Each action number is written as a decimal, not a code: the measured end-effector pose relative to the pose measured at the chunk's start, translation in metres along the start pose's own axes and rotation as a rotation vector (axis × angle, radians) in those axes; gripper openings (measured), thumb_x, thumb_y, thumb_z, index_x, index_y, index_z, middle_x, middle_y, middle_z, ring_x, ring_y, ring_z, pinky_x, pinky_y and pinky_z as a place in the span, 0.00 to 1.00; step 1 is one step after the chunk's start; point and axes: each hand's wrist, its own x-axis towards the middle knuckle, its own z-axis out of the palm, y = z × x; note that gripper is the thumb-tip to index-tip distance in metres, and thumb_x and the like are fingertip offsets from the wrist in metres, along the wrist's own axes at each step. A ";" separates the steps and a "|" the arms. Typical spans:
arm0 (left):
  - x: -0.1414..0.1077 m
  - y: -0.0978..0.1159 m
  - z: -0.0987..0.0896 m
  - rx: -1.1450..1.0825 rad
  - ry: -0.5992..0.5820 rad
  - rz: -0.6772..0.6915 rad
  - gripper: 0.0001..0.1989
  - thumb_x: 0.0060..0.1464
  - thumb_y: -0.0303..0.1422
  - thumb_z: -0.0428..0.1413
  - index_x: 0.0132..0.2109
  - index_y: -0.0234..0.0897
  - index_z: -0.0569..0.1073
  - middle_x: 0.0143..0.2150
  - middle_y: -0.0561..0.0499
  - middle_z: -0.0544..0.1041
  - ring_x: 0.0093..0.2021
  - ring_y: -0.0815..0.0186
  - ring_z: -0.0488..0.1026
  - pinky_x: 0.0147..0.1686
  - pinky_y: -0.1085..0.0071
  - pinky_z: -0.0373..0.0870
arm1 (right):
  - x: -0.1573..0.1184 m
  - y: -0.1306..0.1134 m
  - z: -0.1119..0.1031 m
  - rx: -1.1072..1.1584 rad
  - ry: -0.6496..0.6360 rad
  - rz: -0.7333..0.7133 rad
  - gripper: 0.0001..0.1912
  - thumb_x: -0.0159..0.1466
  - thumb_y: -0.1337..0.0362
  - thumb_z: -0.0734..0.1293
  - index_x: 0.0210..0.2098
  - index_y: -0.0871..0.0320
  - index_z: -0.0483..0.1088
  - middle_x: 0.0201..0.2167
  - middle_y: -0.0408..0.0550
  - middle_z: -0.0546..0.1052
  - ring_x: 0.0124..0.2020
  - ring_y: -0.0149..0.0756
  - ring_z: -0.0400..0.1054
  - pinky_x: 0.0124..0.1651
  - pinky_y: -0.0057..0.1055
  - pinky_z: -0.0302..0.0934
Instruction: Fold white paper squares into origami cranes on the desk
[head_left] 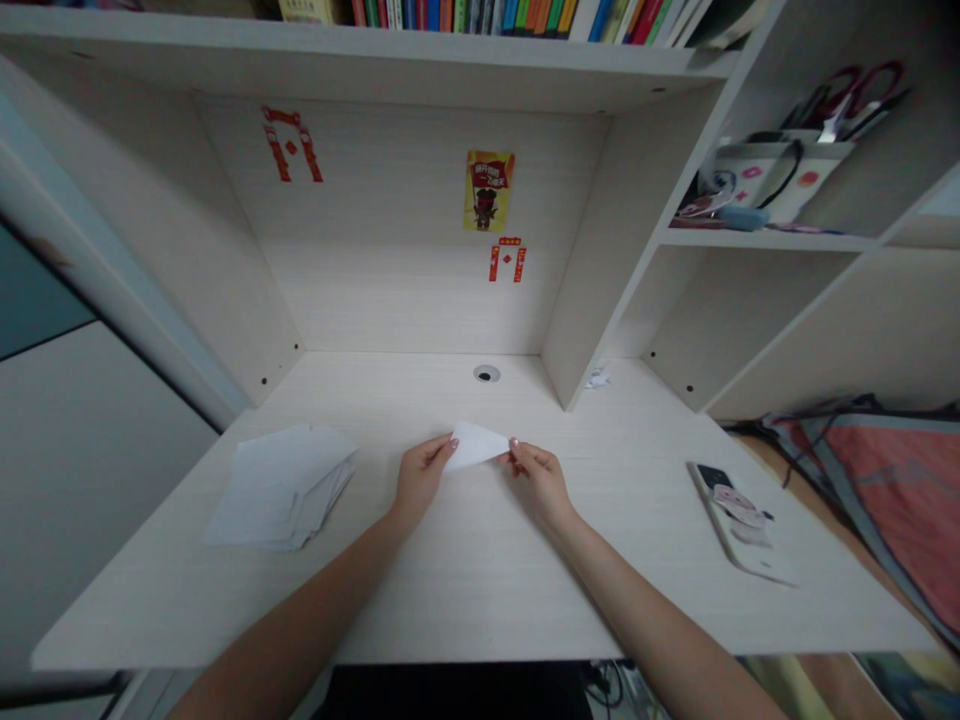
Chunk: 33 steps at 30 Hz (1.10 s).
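Note:
A small piece of white folded paper is held just above the middle of the desk, its narrow end toward the right. My left hand pinches its wide left edge between thumb and fingers. At the pointed right end, my right hand grips the paper with thumb and fingertips. To the left lies a loose stack of white paper sheets, apart from both hands.
A phone lies on the right of the white desk. A vertical panel comes down behind my right hand. A cable hole sits at the back. A red-grey bag is beyond the right edge; books line the shelf above.

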 end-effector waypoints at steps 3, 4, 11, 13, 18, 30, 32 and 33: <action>0.000 0.000 0.000 0.027 0.012 0.014 0.18 0.50 0.41 0.55 0.42 0.33 0.77 0.43 0.47 0.79 0.41 0.60 0.74 0.42 0.68 0.68 | 0.000 0.001 -0.001 -0.064 0.018 -0.049 0.21 0.58 0.49 0.64 0.19 0.59 0.72 0.19 0.44 0.70 0.22 0.30 0.58 0.27 0.28 0.51; 0.000 0.001 0.000 0.043 0.017 0.025 0.17 0.50 0.41 0.55 0.42 0.33 0.78 0.42 0.47 0.79 0.41 0.60 0.74 0.42 0.68 0.68 | 0.001 0.001 -0.001 -0.091 0.011 -0.060 0.20 0.58 0.50 0.64 0.20 0.59 0.72 0.19 0.44 0.70 0.23 0.30 0.58 0.27 0.28 0.51; -0.007 0.008 -0.001 0.236 0.032 0.144 0.14 0.52 0.40 0.54 0.40 0.37 0.78 0.41 0.49 0.79 0.41 0.62 0.74 0.42 0.70 0.67 | -0.002 0.000 0.001 -0.220 -0.057 0.004 0.16 0.54 0.52 0.68 0.24 0.60 0.74 0.21 0.44 0.72 0.23 0.30 0.60 0.26 0.26 0.51; -0.009 0.011 -0.001 0.255 0.019 0.156 0.13 0.53 0.40 0.53 0.39 0.37 0.78 0.39 0.49 0.79 0.40 0.62 0.74 0.42 0.70 0.67 | -0.003 0.000 0.002 -0.229 -0.055 0.011 0.15 0.53 0.53 0.68 0.24 0.60 0.73 0.20 0.43 0.71 0.22 0.29 0.59 0.26 0.26 0.51; -0.007 0.018 -0.001 0.097 -0.025 0.110 0.22 0.49 0.39 0.57 0.52 0.39 0.71 0.44 0.47 0.77 0.42 0.63 0.73 0.42 0.70 0.67 | -0.003 0.001 0.003 -0.179 0.034 -0.022 0.14 0.53 0.53 0.69 0.24 0.60 0.73 0.18 0.41 0.69 0.21 0.29 0.58 0.26 0.26 0.50; -0.013 0.008 0.014 0.048 -0.185 -0.159 0.17 0.43 0.44 0.59 0.28 0.32 0.78 0.26 0.50 0.77 0.26 0.66 0.70 0.27 0.73 0.62 | -0.005 0.010 0.013 -0.018 0.011 0.025 0.16 0.54 0.52 0.68 0.24 0.59 0.72 0.18 0.42 0.68 0.22 0.29 0.58 0.28 0.27 0.50; -0.013 0.008 0.013 0.075 -0.108 -0.173 0.18 0.41 0.46 0.60 0.25 0.31 0.77 0.21 0.52 0.74 0.23 0.68 0.67 0.24 0.74 0.59 | -0.005 0.013 0.013 -0.042 -0.029 0.013 0.16 0.53 0.52 0.69 0.24 0.59 0.72 0.18 0.41 0.68 0.22 0.29 0.57 0.27 0.27 0.50; -0.012 0.007 0.012 0.079 -0.083 -0.168 0.19 0.41 0.46 0.60 0.23 0.31 0.76 0.20 0.52 0.72 0.22 0.69 0.65 0.23 0.74 0.58 | -0.005 0.014 0.013 -0.053 -0.050 0.007 0.16 0.53 0.52 0.69 0.23 0.59 0.72 0.18 0.41 0.68 0.21 0.28 0.57 0.27 0.27 0.49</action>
